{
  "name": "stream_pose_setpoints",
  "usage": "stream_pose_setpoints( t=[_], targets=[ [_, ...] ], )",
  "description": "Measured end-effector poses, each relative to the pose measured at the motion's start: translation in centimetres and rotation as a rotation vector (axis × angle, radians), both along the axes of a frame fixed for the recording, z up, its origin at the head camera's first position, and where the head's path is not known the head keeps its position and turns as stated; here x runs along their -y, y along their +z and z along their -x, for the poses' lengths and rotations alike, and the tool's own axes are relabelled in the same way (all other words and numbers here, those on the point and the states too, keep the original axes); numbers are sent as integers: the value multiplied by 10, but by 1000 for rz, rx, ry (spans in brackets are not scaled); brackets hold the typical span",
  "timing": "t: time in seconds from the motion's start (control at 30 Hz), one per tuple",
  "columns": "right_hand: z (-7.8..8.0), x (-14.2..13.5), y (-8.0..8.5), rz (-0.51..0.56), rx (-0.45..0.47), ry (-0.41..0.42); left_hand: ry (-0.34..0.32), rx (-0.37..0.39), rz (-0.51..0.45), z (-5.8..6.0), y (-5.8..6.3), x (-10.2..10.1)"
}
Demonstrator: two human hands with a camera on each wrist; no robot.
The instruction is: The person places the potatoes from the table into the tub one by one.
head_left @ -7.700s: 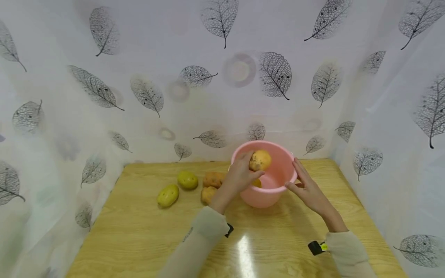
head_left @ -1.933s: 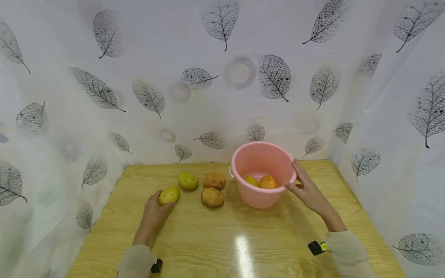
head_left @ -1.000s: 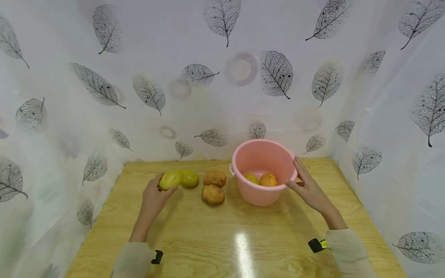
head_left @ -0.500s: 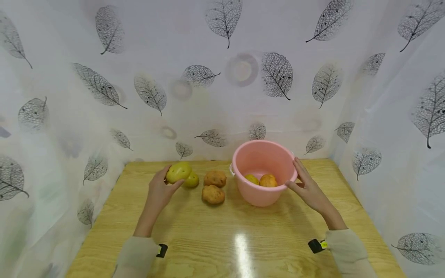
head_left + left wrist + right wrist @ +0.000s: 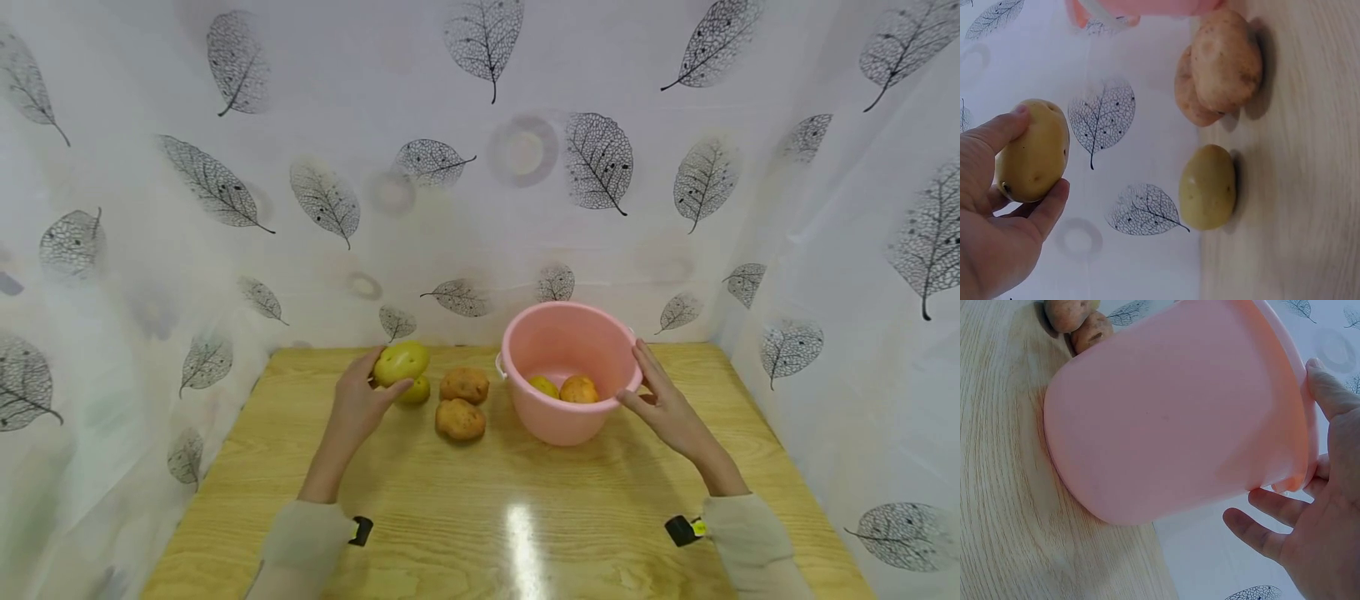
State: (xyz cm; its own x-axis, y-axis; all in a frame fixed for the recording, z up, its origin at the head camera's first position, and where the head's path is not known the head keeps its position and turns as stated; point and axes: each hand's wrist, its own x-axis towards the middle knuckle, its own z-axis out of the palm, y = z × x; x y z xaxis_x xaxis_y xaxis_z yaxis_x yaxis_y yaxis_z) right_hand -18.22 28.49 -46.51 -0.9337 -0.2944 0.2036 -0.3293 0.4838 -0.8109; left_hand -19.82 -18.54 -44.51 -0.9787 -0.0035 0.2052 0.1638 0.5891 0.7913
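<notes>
Yellow potato [image 5: 402, 362], clamped in the grip of the left hand [image 5: 358, 402], wants even pressure while the right hand [image 5: 666, 410] holds the pink bucket [image 5: 553, 423] by its rim.

The bucket [image 5: 558, 425] is pink, the held potato [image 5: 402, 362] yellow-green, the backdrop [image 5: 465, 242] leaf-patterned white.

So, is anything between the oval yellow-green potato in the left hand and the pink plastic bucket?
Two lumpy brown potatoes lie on the wooden table between the held potato and bucket. The left hand holds its potato higher, so they probably won't block it.
</notes>
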Motion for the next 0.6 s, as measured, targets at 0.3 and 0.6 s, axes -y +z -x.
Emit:
stream_pose_setpoints(
  t=[0.3, 0.6],
  targets=[
    [0, 0, 0, 20, -9, 6, -42, 9, -12, 6, 16, -19],
    [0, 1, 1, 1, -5, -3, -103, -15, -44, 14, 29, -44]
  ],
)
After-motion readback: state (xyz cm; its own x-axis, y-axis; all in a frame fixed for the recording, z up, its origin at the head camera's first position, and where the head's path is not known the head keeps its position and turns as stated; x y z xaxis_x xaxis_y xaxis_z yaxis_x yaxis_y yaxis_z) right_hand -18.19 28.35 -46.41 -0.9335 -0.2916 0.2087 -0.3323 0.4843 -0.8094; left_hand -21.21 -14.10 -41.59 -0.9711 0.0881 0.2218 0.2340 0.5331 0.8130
